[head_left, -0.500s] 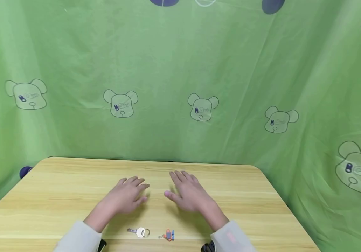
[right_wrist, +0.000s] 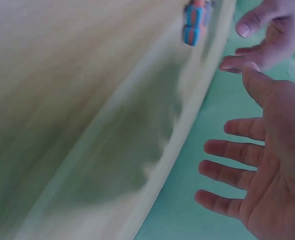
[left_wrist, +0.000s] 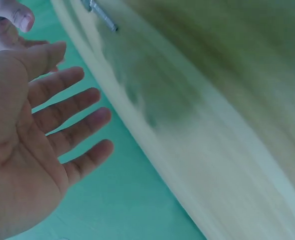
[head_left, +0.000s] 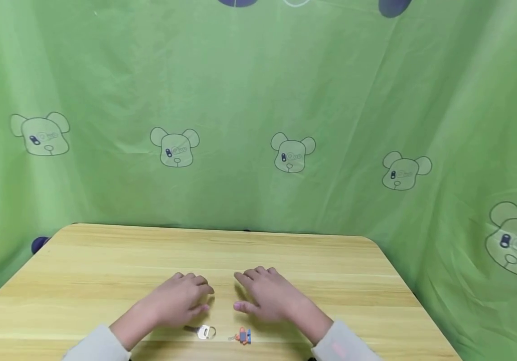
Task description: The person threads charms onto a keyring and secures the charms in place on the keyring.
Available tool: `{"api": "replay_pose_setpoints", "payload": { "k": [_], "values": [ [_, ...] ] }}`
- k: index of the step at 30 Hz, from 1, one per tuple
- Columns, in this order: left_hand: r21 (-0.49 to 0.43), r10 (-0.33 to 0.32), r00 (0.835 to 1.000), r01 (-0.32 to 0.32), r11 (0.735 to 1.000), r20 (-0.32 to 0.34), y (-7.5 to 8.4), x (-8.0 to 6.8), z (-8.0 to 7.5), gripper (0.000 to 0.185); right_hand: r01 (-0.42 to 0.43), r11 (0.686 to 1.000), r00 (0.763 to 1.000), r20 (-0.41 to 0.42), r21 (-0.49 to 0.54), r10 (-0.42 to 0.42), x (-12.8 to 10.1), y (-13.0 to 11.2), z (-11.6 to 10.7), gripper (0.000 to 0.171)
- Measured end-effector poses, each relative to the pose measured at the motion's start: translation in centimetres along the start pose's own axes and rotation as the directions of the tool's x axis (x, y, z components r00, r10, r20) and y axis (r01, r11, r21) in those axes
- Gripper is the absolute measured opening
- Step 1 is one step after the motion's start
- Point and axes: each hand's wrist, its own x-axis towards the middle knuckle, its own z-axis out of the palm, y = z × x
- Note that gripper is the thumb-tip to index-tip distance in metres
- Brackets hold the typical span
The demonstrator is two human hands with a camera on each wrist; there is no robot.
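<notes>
Both hands have drawn back toward the near edge since the earlier frame: left hand (head_left: 174,301) and right hand (head_left: 267,297) hover open-fingered, empty, just beyond the ungrasped silver key (head_left: 200,331) and orange-blue charm (head_left: 242,336) on the table (head_left: 105,260).

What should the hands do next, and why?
Probably the left hand should drop a little toward the silver key and pinch it. Both hands are open and hold nothing. The key lies just near the left hand's thumb, near the table's front edge, and the small orange and blue charm lies close to the right hand.
</notes>
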Motion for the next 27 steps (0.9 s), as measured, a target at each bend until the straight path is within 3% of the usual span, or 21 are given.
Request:
{"api": "replay_pose_setpoints", "payload": {
  "k": [10,15,19,24,27],
  "values": [
    [0.019,0.081,0.997,-0.081,0.997,-0.010,0.7,-1.7,0.9,0.026,0.155,0.981,0.988,0.042,-0.118,-0.151,-1.3,-1.0,0.0,0.067],
    [-0.022,0.112,0.993,-0.112,0.993,-0.028,0.6,-2.4,1.4,0.026,0.271,0.951,0.962,0.008,-0.148,-0.273,-2.0,-1.0,0.0,0.052],
    [-0.123,0.112,0.991,-0.120,0.985,-0.074,0.5,-2.9,1.9,0.024,0.356,0.933,0.932,-0.045,-0.062,-0.359,-2.1,-1.0,0.6,0.038],
    [-0.300,0.115,0.986,-0.146,0.943,-0.118,0.4,-3.1,2.6,0.013,0.427,0.902,0.901,-0.112,0.063,-0.419,-2.3,-1.1,1.9,0.025],
    [-0.322,0.139,0.980,-0.178,0.930,-0.142,0.3,-3.2,2.8,0.007,0.457,0.887,0.886,-0.127,0.075,-0.446,-2.4,-1.4,2.3,0.020]
  ]
}}
